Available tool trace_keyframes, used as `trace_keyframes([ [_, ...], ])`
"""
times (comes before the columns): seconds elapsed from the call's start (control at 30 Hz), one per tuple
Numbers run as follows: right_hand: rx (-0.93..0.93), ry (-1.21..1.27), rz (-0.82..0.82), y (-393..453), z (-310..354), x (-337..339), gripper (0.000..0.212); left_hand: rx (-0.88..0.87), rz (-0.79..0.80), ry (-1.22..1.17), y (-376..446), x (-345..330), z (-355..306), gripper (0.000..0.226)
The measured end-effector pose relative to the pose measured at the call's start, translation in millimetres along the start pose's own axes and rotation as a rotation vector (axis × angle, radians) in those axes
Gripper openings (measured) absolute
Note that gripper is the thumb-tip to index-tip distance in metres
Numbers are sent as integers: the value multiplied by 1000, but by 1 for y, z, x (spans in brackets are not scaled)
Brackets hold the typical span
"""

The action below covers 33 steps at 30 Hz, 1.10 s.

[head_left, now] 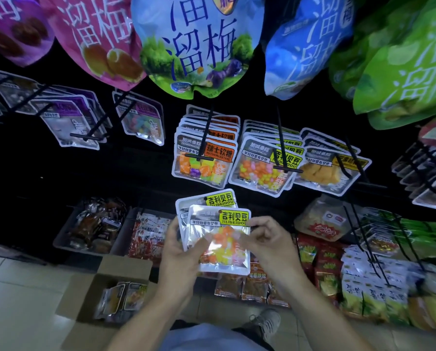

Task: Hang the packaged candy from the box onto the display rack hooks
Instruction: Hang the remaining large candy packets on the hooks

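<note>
1. Dark shop racking (pixel 140 173) filled the background, with a pale tiled floor (pixel 21 287) seen below it.
2. A cardboard box (pixel 105 295) was seen open on the floor, down and to the left of the hands, with several candy packets (pixel 121 297) lying inside it.
3. Two packets of yellow-labelled jelly beans (pixel 224 239) were held fanned together above and to the right of the box, in front of the lower shelf.
4. The left hand (pixel 184 252) was wrapped round the packets' left edge, thumb laid across the front.
5. The right hand (pixel 270 241) was curled at the front packet's right edge, its fingertips pinching the upper corner.
6. A rack hook (pixel 282 148) already loaded with matching jelly bean packets (pixel 260 168) was seen well above the box, just above the held packets.
7. Large plum bags (pixel 199 44) were hung higher still.
</note>
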State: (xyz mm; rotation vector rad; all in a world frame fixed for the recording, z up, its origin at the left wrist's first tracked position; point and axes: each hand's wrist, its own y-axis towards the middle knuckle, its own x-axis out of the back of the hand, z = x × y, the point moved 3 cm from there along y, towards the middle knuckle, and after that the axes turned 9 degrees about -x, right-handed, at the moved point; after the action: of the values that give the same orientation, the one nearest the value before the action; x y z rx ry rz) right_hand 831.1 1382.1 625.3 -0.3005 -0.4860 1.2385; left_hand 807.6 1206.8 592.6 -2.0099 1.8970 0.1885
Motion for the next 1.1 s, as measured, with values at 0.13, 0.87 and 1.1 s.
trace_keyframes([
  [0.13,-56,106,-97,-6,-8,7,47,8,34,25,-2,-4,8,58],
  [0.87,232,324,-365,26,54,61,36,21,-22,34,-18,19,2,34],
  [1.1,240,324,-277,27,59,46,11,8,-63,54,-22,29,-1,34],
])
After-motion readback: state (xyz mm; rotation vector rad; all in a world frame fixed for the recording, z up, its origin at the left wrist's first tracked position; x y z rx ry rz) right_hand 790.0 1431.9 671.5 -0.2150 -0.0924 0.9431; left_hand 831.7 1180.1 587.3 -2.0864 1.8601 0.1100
